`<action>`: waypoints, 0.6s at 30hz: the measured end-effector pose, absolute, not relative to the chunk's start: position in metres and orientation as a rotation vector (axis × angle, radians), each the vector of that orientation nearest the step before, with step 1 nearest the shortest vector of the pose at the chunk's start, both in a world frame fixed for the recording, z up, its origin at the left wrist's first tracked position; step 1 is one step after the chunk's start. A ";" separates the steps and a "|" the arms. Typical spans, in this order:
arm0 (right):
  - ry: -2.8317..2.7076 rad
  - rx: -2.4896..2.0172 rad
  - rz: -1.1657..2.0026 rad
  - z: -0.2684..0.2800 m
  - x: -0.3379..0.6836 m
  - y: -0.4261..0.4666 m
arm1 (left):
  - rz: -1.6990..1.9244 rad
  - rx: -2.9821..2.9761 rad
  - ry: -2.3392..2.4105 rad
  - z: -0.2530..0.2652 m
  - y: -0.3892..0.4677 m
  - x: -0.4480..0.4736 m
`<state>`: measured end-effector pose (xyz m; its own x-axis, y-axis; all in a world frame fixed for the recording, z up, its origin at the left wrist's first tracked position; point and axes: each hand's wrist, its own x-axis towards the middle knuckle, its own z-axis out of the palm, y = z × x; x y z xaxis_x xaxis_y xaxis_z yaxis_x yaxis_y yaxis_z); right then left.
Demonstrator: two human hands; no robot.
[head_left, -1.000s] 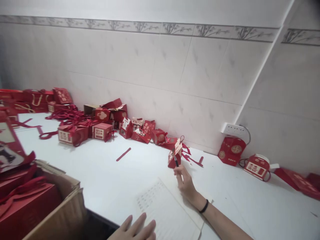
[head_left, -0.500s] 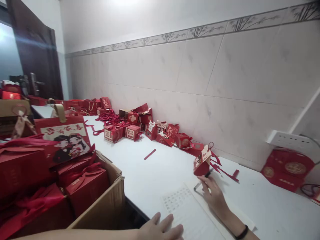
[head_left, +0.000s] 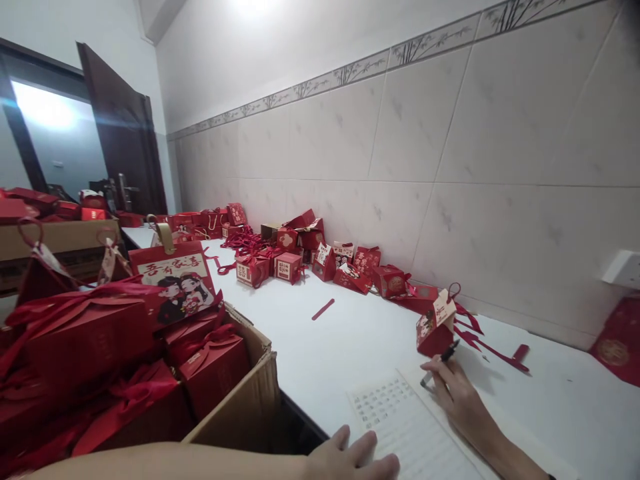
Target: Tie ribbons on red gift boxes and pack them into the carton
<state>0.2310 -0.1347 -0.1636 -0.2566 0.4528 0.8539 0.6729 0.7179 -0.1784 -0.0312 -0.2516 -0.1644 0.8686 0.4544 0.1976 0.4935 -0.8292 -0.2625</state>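
Apparently partway down a sheet (head_left: pixel 416 421) at the lower right of the frame: marked in rows near its top, seemingly unfilled below, probably mostly left to fill. Gripping a pen (head_left: pixel 450 351) in the right hand (head_left: pixel 461 395), just in front of a red box (head_left: pixel 435 333); holding the left hand (head_left: pixel 354 457) spread at bottom centre, by the sheet's edge, clasping nothing.

Runs from the carton (head_left: pixel 250 395) packed with gift boxes (head_left: pixel 95 331) at left, past the left hand (head_left: pixel 355 459) at the edge of the paper (head_left: pixel 415 433) on the table (head_left: pixel 290 327), to the pen (head_left: pixel 449 353) in the right hand (head_left: pixel 461 401), just before a standing box (head_left: pixel 436 333), with further boxes (head_left: pixel 352 279) to its left along the wall (head_left: pixel 340 150).
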 end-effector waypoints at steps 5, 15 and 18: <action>-1.872 -0.918 -0.179 -0.164 0.230 -0.137 | -0.209 -2.600 -0.630 -0.168 -0.251 -0.029; -1.441 -1.204 0.751 -0.159 0.228 -0.138 | -0.214 -2.551 -0.614 -0.161 -0.253 -0.028; -1.369 -1.248 0.824 -0.153 0.227 -0.140 | -0.191 -2.583 -0.632 -0.164 -0.252 -0.029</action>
